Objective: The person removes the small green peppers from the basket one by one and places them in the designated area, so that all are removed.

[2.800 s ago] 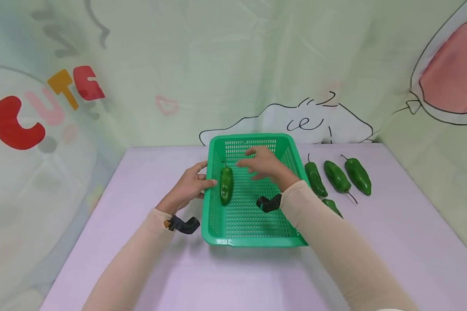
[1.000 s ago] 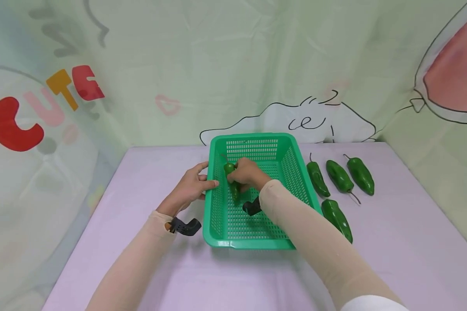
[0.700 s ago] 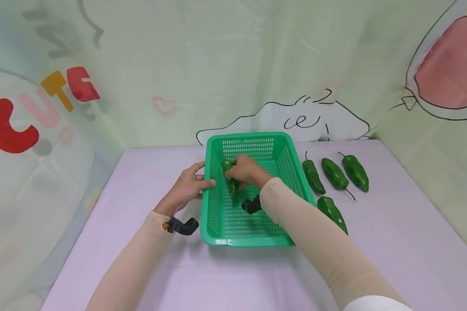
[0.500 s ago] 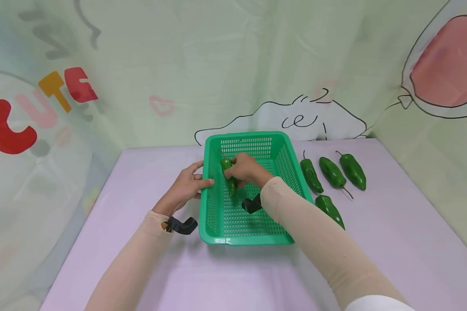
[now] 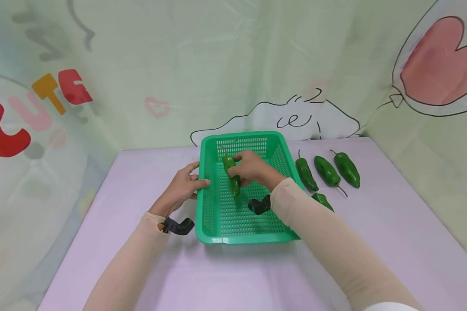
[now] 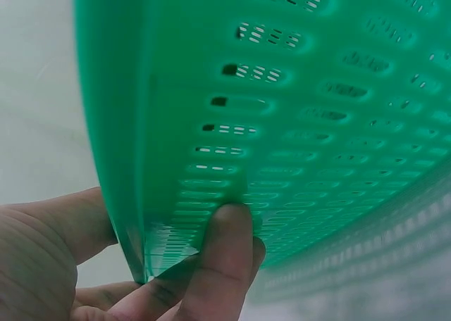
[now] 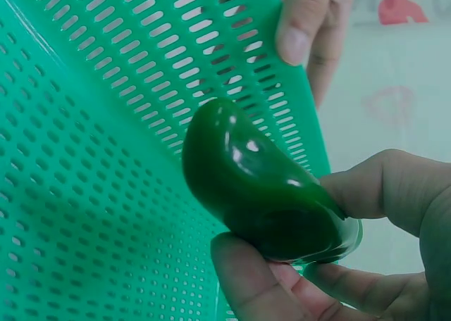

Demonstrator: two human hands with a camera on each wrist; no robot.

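In the head view my right hand (image 5: 253, 167) reaches into a green plastic basket (image 5: 249, 238) and pinches a green pepper (image 5: 229, 163) near its left wall. The right wrist view has the glossy pepper (image 7: 261, 184) between thumb and fingertips, tilted, with the perforated basket wall behind it. I cannot tell how far it is off the basket floor. My left hand (image 5: 183, 185) grips the basket's left side, thumb over the rim. Seen from the left wrist, the fingers (image 6: 224, 257) lie against the outside of the slotted wall.
Right of the basket, several more green peppers lie on the pale purple table (image 5: 389, 242), among them a stemmed pepper (image 5: 347, 169) and a pepper (image 5: 321, 200) partly behind my right sleeve. A printed cloth backdrop (image 5: 218, 65) stands behind and at both sides.
At first my right hand hovered over the basket holding nothing while the pepper lay along the left wall. It then grasped the pepper, which is now tilted. The left hand kept its grip.
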